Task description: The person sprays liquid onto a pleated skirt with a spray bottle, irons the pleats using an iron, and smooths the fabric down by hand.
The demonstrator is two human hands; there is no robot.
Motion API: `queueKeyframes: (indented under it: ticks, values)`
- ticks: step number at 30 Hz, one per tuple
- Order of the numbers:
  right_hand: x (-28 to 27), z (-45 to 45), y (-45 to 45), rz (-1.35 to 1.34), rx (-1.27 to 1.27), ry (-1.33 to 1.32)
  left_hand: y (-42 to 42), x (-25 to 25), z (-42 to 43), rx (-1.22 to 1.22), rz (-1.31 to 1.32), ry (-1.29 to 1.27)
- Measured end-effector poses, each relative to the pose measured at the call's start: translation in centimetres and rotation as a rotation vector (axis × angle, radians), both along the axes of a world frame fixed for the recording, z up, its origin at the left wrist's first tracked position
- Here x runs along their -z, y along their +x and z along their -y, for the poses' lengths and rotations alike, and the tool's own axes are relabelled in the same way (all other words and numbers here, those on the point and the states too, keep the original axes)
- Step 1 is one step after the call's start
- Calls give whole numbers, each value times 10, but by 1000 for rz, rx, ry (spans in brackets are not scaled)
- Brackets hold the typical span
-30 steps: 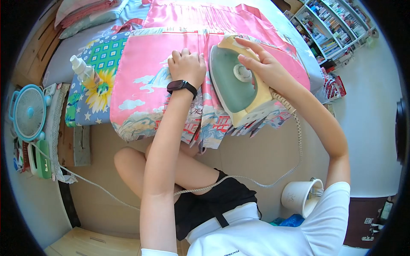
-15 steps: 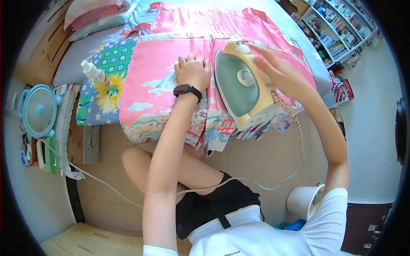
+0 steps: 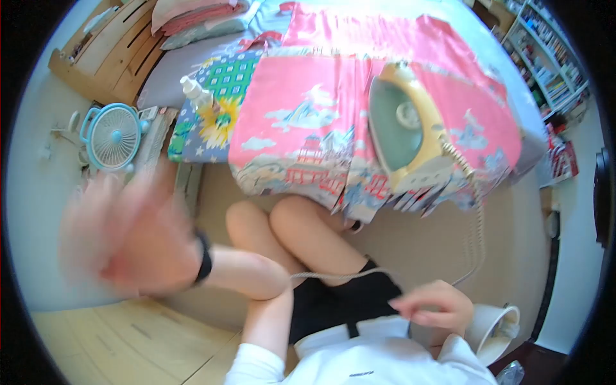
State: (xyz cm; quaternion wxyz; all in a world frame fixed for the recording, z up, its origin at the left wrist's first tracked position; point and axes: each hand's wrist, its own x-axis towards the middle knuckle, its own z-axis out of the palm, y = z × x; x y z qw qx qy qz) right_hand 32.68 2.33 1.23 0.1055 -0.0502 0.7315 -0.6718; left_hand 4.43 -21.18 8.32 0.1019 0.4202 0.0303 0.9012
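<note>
My left hand (image 3: 131, 237) is raised at the left, with a black watch band (image 3: 203, 258) on its wrist. Motion smears its fingers, and I see nothing held in it. My right hand (image 3: 439, 307) hovers by my right side above the lap, fingers loosely bent and apart, holding nothing visible. A cream and green iron (image 3: 401, 125) rests by itself on the pink patterned cloth (image 3: 289, 102) at the bed's edge. Its braided cord (image 3: 346, 276) drops to the floor side and runs across my lap.
A white spray bottle (image 3: 196, 93) stands on the sunflower-print cloth (image 3: 221, 122). Left of the bed is a blue fan (image 3: 114, 136). A white bin (image 3: 497, 330) stands at my right, a bookshelf (image 3: 545, 58) at the far right. Wooden drawers (image 3: 128, 340) lie lower left.
My left hand has left the pink cloth and swung out to the left. My right hand has let go of the iron and dropped to my side. The view has shifted leftward.
</note>
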Motion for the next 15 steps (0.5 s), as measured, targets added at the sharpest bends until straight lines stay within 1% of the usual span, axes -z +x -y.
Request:
queueKeyframes:
  ticks: [1,2,3,4,6,7,8,10,15]
  values:
    - [13,19,-6,8,2,-55,22,-16,14,118,-79,381]
    - [29,34,-13,-21,-24,402,44,-26,31,339,-240,595]
    - [44,45,-15,-53,-64,858,46,-27,31,321,-221,552]
    - [56,55,-13,-46,-92,815,48,-28,31,289,-228,509]
    - [72,65,-18,2,-329,912,52,-29,32,233,-272,452]
    - [68,70,-24,-44,-353,830,54,-29,32,210,-302,440]
    - [69,74,-26,-44,-370,823,56,-29,32,186,-323,429]
    - [71,81,-27,-189,-378,752,59,-28,32,141,-358,413]
    - [68,87,-32,-121,-474,808,64,-24,32,37,-456,342]
